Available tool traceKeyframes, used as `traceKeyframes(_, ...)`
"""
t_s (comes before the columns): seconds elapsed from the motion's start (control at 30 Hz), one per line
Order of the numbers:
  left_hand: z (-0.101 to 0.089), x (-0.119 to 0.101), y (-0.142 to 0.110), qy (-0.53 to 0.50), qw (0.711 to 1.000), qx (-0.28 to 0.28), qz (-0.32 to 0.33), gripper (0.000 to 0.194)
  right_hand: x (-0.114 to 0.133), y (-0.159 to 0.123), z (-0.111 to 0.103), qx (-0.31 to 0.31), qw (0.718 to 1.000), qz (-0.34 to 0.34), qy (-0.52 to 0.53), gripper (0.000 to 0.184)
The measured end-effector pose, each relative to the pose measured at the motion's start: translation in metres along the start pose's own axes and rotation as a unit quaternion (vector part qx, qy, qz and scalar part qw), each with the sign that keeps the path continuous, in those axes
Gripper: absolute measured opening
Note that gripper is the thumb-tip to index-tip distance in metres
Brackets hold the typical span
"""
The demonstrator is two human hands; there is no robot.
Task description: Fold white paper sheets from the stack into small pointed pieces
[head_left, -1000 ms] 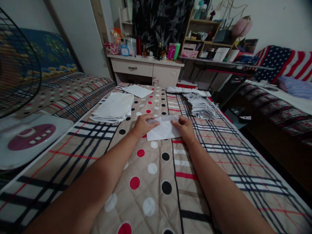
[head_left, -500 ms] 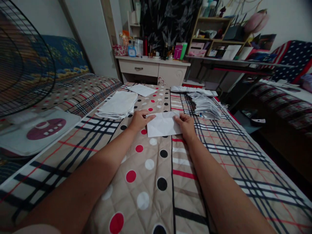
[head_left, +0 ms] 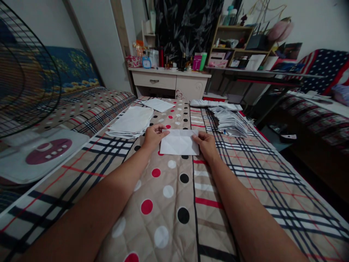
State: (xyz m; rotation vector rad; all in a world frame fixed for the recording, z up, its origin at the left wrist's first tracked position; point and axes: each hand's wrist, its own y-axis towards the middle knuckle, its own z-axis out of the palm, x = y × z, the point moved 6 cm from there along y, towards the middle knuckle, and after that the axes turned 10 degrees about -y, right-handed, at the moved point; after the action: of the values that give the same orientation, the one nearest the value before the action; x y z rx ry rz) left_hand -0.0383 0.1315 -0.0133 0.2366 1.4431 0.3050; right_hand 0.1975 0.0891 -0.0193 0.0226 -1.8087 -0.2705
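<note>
A creased, folded sheet of white paper [head_left: 180, 142] is held just over the patterned bedspread [head_left: 152, 189]. My left hand [head_left: 155, 137] pinches its left edge near the upper corner, thumb on top. At the opposite side my right hand [head_left: 206, 142] grips the right edge the same way. Fingers underneath the paper are partly hidden. Left of the hands lies a stack of white sheets [head_left: 132, 121], with another white sheet [head_left: 158, 104] behind it. To the right is a fanned pile of folded papers [head_left: 229, 122].
A fan [head_left: 29, 72] stands at the left edge above its white base [head_left: 49, 151]. Behind the papers on the right lies a long white bundle [head_left: 215, 104]. A drawer cabinet [head_left: 155, 80] closes off the far end, beside a desk with shelves [head_left: 234, 40].
Both thumbs have shifted from the paper's middle out to its side edges, and the sheet now shows more of its face. The camera has turned slightly.
</note>
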Motion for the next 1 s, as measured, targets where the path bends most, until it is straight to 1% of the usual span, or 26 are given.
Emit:
traceKeyframes(0.17, -0.003, 0.001, 0.003, 0.007, 0.999, -0.033, -0.001, 0.023, 0.001, -0.001, 0.0, -0.001, 1.0, -0.001, -0.001, 0.027)
traceKeyframes(0.4, -0.002, 0.002, 0.006, 0.021, 0.999, -0.034, 0.01, 0.018, 0.0, 0.001, -0.003, -0.023, 1.0, -0.001, 0.0, 0.033)
traceKeyframes(0.57, 0.001, -0.002, 0.006, 0.04, 0.998, -0.039, 0.024, 0.015, 0.003, 0.0, -0.005, -0.049, 0.997, -0.024, -0.048, 0.03)
traceKeyframes(0.67, 0.005, -0.003, 0.014, 0.084, 0.995, -0.037, 0.028, 0.011, 0.005, 0.004, -0.009, -0.067, 0.993, -0.039, -0.093, 0.028)
traceKeyframes(0.77, 0.011, -0.001, 0.031, 0.13, 0.99, -0.023, 0.045, 0.008, 0.002, 0.017, -0.012, -0.052, 0.988, -0.038, -0.138, 0.026)
traceKeyframes(0.87, 0.021, 0.005, 0.05, 0.191, 0.979, 0.01, 0.069, 0.008, 0.001, 0.035, -0.016, -0.034, 0.976, -0.047, -0.208, 0.026)
traceKeyframes(0.93, 0.028, 0.01, 0.058, 0.249, 0.964, 0.046, 0.077, 0.009, 0.002, 0.044, -0.018, -0.025, 0.965, -0.056, -0.257, 0.025)
traceKeyframes(1.0, 0.037, 0.011, 0.06, 0.322, 0.938, 0.091, 0.094, 0.01, 0.003, 0.05, -0.019, -0.028, 0.952, -0.066, -0.296, 0.022)
